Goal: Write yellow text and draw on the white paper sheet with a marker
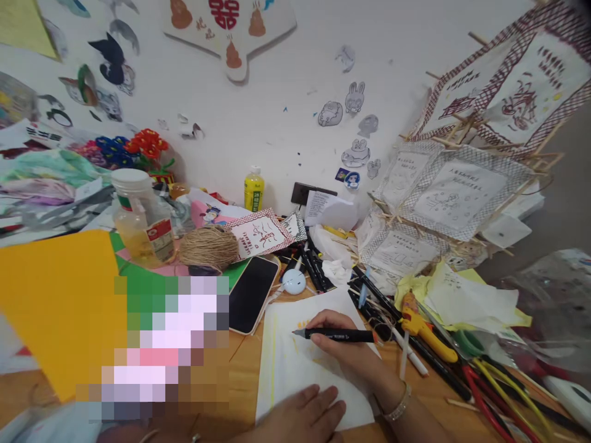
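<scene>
A black marker (344, 335) with a grey tip lies in the fingers of my right hand (341, 357), which wears a bracelet at the wrist. Its tip points left, over a white sheet of paper (281, 375). I cannot tell whether the tip touches the sheet. Faint yellow lines run down the paper's left side, and orange marks show near the tip. My left hand (305, 415) rests flat on the lower part of the sheet, fingers spread and holding nothing.
Left of the paper lie a phone (253, 294), a ball of twine (209, 246) and orange card (60, 295). Several markers, a yellow glue gun (427, 329) and red-handled scissors (484, 400) crowd the right. Behind stand a jar (141, 215), a bottle (253, 187) and a stick-framed paper lantern (457, 191).
</scene>
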A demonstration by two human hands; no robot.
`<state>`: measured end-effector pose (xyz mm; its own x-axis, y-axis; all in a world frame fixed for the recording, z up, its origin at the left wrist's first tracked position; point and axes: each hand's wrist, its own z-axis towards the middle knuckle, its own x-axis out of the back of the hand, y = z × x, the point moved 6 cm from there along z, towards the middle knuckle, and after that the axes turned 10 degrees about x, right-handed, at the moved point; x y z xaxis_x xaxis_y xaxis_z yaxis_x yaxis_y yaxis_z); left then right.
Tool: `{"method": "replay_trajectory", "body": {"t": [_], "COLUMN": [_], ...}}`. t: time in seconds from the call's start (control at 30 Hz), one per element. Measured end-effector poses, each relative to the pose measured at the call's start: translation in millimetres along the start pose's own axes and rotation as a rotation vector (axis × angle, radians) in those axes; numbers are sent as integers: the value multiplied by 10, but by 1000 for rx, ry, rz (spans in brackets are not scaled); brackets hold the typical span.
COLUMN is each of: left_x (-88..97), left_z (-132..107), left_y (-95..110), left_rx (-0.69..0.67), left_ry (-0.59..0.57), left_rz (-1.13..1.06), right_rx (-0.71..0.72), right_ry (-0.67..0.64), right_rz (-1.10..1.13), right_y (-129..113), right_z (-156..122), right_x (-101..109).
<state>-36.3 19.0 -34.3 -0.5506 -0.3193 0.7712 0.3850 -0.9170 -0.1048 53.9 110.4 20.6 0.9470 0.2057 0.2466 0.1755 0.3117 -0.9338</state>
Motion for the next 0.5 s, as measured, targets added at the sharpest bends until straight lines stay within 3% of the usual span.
{"method": "replay_trajectory", "body": {"t": [0.23,0.5], "left_x": [167,168], "left_z": [110,85], "left_y": [-38,-56], "left_rx": [46,26], "left_ry": [36,28], "left_rz": [81,113], "right_rx": [3,59], "right_ry": [35,-31], "right_rz": [-85,-143], "right_y": [-59,-41], "right_z": [-15,-11], "right_x": [-14,-32]}}
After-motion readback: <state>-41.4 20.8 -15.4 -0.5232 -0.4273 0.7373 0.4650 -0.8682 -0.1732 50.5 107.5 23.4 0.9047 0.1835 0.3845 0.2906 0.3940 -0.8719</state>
